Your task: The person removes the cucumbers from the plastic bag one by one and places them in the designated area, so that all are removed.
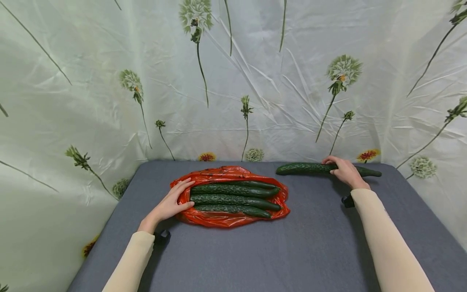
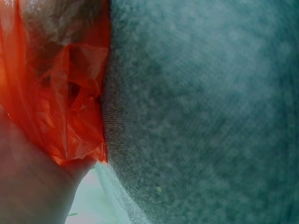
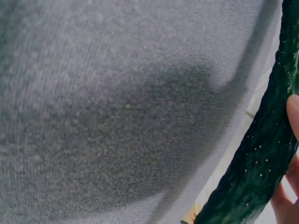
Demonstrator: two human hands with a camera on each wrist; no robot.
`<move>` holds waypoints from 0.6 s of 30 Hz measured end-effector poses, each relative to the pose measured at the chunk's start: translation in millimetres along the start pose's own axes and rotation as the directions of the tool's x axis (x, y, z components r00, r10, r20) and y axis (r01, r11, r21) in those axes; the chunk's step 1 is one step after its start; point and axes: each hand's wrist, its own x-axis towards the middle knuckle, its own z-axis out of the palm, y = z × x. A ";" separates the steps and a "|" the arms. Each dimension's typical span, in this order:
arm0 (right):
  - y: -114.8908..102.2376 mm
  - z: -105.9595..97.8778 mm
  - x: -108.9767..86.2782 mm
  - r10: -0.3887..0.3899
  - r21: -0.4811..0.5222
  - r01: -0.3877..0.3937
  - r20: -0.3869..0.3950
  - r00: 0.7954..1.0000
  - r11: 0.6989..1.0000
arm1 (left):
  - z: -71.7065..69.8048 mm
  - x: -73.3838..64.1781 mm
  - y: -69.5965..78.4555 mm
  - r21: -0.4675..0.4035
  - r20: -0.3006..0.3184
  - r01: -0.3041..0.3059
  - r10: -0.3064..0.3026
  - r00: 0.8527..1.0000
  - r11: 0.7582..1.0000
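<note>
In the head view, a red plastic bag [image 1: 230, 221] lies at the middle of the table, its opening spread upward. Several long dark green cucumbers [image 1: 233, 200] lie side by side in it. My left hand [image 1: 169, 205] rests on the bag's left end, fingers extended over the rim and thumb apart from them. The left wrist view shows the crinkled red plastic [image 2: 65, 102] against the palm. Toward the back right, my right hand [image 1: 346, 172] grips a single cucumber [image 1: 303, 168] between thumb and fingers. That cucumber [image 3: 257, 163] runs along the right side of the right wrist view.
The table [image 1: 233, 259] has a grey cloth cover. Behind it hangs a pale curtain [image 1: 255, 81] printed with dandelions, close to the table's back edge. The curtain also stands along the left and right sides.
</note>
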 end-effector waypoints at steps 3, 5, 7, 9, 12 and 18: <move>2.6 2.0 1.3 -0.001 -0.006 0.001 -0.002 1.000 1.000 | 0.7 0.0 -0.4 0.003 -0.001 -0.001 0.001 1.000 1.000; 4.9 3.8 1.8 -0.005 -0.008 0.005 -0.006 1.000 1.000 | 0.9 0.2 -0.2 0.002 -0.001 0.000 0.000 1.000 1.000; 7.1 5.7 1.5 -0.011 -0.009 0.011 -0.004 1.000 1.000 | 0.9 0.3 0.0 0.000 -0.001 0.001 -0.001 1.000 1.000; 8.9 7.6 1.5 -0.018 -0.005 0.018 -0.002 1.000 1.000 | 0.7 0.3 0.3 0.002 0.000 0.000 0.000 1.000 1.000; 9.9 9.6 1.1 -0.016 0.014 0.016 -0.004 1.000 1.000 | 0.5 0.0 0.6 0.003 0.000 -0.002 0.002 1.000 1.000; 6.9 10.0 -1.4 0.021 0.089 -0.019 -0.025 0.999 0.996 | 0.7 -0.6 0.3 0.005 -0.005 -0.003 0.003 1.000 1.000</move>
